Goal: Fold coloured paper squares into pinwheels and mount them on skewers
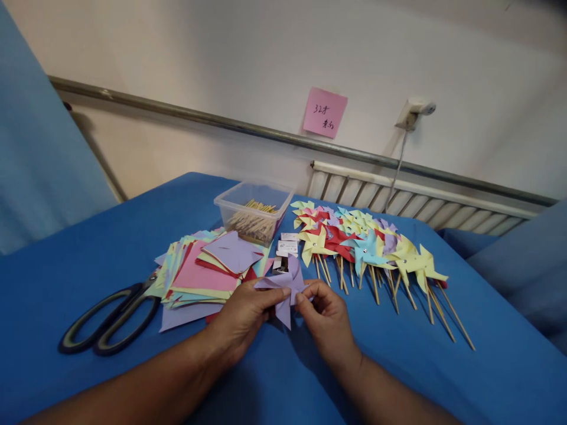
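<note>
A purple paper pinwheel [293, 273] with folded blades is held between my two hands over the blue table. My left hand [248, 313] grips it from the left, its thumb lying across near the centre. On the other side, my right hand [325, 310] pinches a blade with thumb and forefinger. No stick shows on this pinwheel. Just behind it are small white boxes [287, 247], the nearest with a dark opening. Left of my hands lies a stack of coloured paper squares [208, 268], topped by purple ones with cut corners.
Large black-handled scissors [119, 313] lie at the left, partly under the paper. A clear plastic tub [228, 209] of wooden sticks [252, 221] stands behind. Several finished pinwheels on sticks [367, 251] spread over the right side of the blue table [469, 383]. Behind is a radiator [420, 206].
</note>
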`<action>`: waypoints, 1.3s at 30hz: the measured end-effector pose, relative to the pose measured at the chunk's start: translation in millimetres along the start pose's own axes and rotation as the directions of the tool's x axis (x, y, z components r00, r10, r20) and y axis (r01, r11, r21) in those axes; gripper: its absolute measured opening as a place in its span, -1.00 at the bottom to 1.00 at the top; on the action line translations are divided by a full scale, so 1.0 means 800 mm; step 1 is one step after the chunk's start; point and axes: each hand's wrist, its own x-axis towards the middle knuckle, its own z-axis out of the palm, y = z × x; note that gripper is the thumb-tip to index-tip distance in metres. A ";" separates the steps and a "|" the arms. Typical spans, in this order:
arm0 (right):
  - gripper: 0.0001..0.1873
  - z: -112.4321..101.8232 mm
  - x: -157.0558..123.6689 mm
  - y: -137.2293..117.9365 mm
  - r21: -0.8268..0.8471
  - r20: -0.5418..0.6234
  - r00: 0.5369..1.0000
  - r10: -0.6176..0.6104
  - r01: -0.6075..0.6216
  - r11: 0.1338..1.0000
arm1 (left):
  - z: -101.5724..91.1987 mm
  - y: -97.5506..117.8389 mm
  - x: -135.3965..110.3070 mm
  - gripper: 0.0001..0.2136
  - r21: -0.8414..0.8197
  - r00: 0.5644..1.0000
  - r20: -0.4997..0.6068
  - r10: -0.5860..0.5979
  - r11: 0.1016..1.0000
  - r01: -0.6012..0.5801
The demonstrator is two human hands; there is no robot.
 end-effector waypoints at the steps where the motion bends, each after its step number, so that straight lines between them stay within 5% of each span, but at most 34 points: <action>1: -0.83 0.000 0.000 0.001 -0.003 0.002 1.000 -0.003 0.003 1.000 | 0.000 0.000 0.000 -0.77 -0.008 1.000 0.004 -0.003 1.000 0.003; 13: -0.83 0.002 0.002 0.002 0.031 -0.005 1.000 0.011 -0.011 0.999 | -0.003 -0.006 0.002 -0.84 -0.015 0.999 0.049 -0.006 1.000 0.006; 39: -0.79 0.003 0.002 0.004 0.021 -0.005 0.999 0.037 -0.037 0.999 | -0.003 -0.002 0.004 -0.77 0.120 0.999 -0.045 0.028 0.992 -0.022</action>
